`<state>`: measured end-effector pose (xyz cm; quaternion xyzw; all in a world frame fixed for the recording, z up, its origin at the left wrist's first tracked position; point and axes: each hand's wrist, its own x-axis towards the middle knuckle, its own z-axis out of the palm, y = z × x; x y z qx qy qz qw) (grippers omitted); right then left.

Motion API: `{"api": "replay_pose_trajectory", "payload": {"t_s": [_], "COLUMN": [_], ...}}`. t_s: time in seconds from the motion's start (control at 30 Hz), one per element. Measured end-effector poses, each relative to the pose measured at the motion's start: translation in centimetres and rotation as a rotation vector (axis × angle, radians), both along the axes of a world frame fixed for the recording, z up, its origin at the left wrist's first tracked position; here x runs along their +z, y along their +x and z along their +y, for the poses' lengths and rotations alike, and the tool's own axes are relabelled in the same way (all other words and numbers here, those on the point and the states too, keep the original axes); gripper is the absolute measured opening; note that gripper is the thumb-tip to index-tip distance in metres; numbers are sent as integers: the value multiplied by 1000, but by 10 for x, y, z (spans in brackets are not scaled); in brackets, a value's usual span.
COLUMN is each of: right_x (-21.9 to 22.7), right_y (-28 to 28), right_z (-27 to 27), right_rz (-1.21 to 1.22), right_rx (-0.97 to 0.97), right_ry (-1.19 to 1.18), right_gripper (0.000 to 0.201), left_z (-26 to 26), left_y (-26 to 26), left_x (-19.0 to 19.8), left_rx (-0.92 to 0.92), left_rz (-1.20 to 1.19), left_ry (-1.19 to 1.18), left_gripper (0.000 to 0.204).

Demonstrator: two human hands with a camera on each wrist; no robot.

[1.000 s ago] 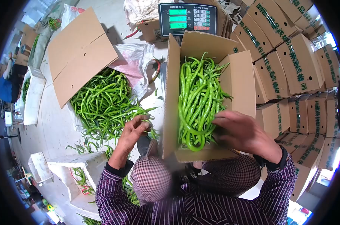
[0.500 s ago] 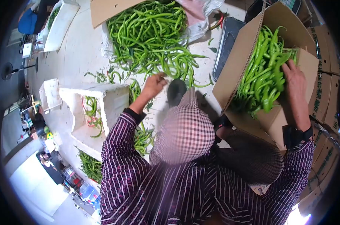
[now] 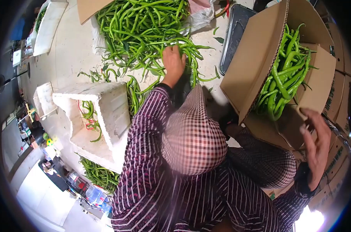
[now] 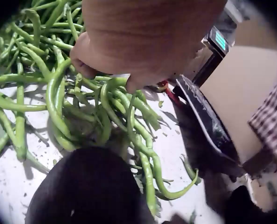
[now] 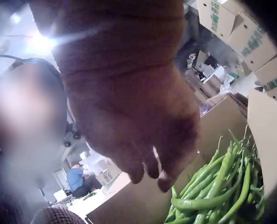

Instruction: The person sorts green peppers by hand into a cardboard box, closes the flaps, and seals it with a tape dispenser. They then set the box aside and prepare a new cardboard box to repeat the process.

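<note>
At the near edge of a large pile of green peppers (image 3: 144, 23), my left hand (image 3: 173, 65) reaches down with its fingers bent over several peppers. The left wrist view shows this hand (image 4: 138, 42) from above, thumb and fingertips against the peppers (image 4: 59, 102); its palm side is hidden. My right hand (image 3: 318, 143) is raised beside the near right side of an open cardboard box (image 3: 256, 58), fingers loosely bent and holding nothing. Inside the box lie long green peppers (image 3: 285, 73). In the right wrist view the right hand (image 5: 129, 102) hangs above the box's edge, apart from the peppers (image 5: 217, 186).
A white foam box (image 3: 119, 112) with a few peppers lies at the left. A dark scale platform (image 3: 237, 34) stands between pile and cardboard box. More cartons (image 3: 340, 92) are stacked at the right. My checked-cloth knee (image 3: 196, 143) is between the hands.
My left hand has moved forward onto the pile's peppers. The right hand has let go of peppers in the cardboard box and drawn back toward me. The view has swung left.
</note>
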<state>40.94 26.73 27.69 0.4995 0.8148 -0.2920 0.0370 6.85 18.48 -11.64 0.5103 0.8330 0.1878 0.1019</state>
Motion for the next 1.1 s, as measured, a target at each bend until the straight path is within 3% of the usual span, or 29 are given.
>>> {"api": "replay_pose_trajectory", "payload": {"t_s": [0.03,0.13,0.17,0.23,0.27,0.37,0.43,0.47,0.57,0.63,0.7,0.77,0.87,0.97,1.03,1.07,1.1], "right_x": [6,14,15,18,17,15,17,18,21,25,23,22,21,23,19,19,17], "right_y": [1,11,12,15,14,13,19,22,25,18,16,9,-5,-13,-20,-24,-28], "right_z": [-7,-25,-27,-30,-35,-47,-48,-50,-56,-61,-54,-55,-66,-75,-79,-80,-82], "right_rz": [35,64,60,162,160,208,258,261,263,341,379,425,478,579,518,538,544], "right_rx": [-102,-258,-262,-194,-199,-154,-74,-78,-96,-219,-113,5,-15,-47,-313,-335,-330], "right_ry": [-135,-191,-193,-247,-248,-122,-108,-103,-111,-238,-214,-185,-212,-329,-587,-728,-720], "right_gripper": [39,40,40,38,38,38,45,45,43,39,34,30,27,28,28,28,28], "left_z": [8,29,34,43,52,62,57,53,45,41,40,35,25,9,3,-2,-6], "left_y": [3,7,3,-6,-7,-12,-25,-31,-33,-50,-63,-79,-89,-92,-92,-92,-90], "left_x": [-2,-5,-15,-38,-30,-21,-20,-21,27,60,112,167,216,257,262,267,273], "left_rx": [-4,-146,-150,-389,-424,-560,-609,-631,-591,-248,-130,-52,-12,2,-13,-18,-27], "left_rz": [-6,160,156,287,312,284,342,280,226,-418,-932,-1014,-1495,-1608,-1649,-1703,-1699], "left_ry": [1,126,124,52,-112,-154,-30,-58,-253,-104,148,165,559,623,655,676,683], "left_gripper": [49,55,55,45,35,18,20,21,25,31,30,31,36,35,37,38,38]}}
